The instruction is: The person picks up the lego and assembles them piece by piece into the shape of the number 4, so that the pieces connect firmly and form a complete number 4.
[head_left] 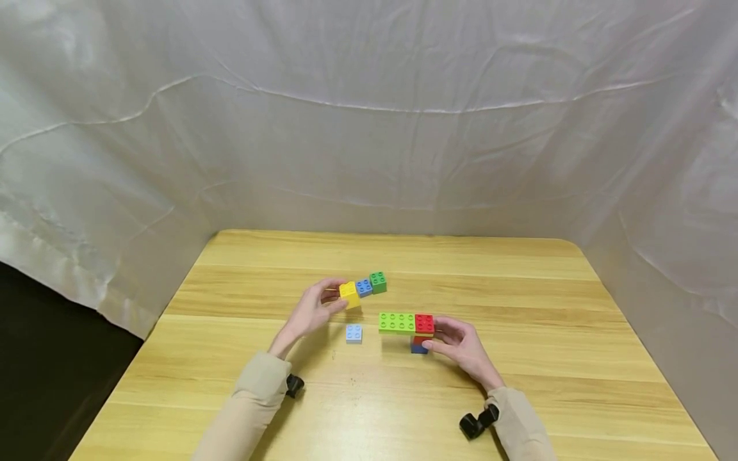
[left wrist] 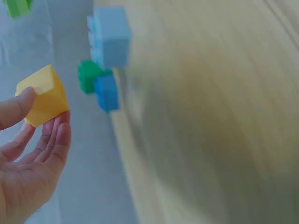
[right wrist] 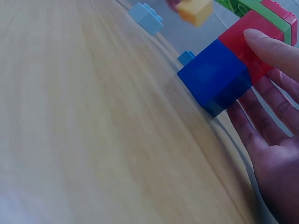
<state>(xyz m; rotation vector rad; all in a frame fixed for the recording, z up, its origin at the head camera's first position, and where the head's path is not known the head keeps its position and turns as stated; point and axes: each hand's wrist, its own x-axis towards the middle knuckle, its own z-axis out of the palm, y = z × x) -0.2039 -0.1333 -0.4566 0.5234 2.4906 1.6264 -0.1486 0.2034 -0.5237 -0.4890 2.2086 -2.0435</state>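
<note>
Left grip (head_left: 314,312): grasping the yellow block (head_left: 349,294), thumb on one side, fingers on the other, I think so it won't drop.
Yellow block: at 2 o'clock from the left grip; it looks up off the table (head_left: 519,275).
Right grip (head_left: 468,351): grasping the stack (head_left: 406,325) by its low red block (right wrist: 238,35), thumb on one side, fingers on the other. This probably stops it tipping.
Stack: at 4 o'clock from the yellow block. The dark blue block (right wrist: 215,74) is lowest, then low red, then the long lime block (head_left: 396,322), then the top red block (head_left: 424,323). I can't tell if its bottom touches the table.
Long lime block: sticks out to 9 o'clock with nothing under that end, so that side may want to tip.
Light blue block (head_left: 354,335): at 6 o'clock from the yellow block, alone on the table, bumps up.
Blue block (head_left: 364,288): at 2 o'clock from the yellow block, bumps up.
Green block (head_left: 378,282): at 2 o'clock from the blue block, right beside it.
Red count: two.
Other colors: one each of yellow, lime, green, light blue, blue, dark blue.
All blocks: eight that I can see; four are in the stack.
</note>
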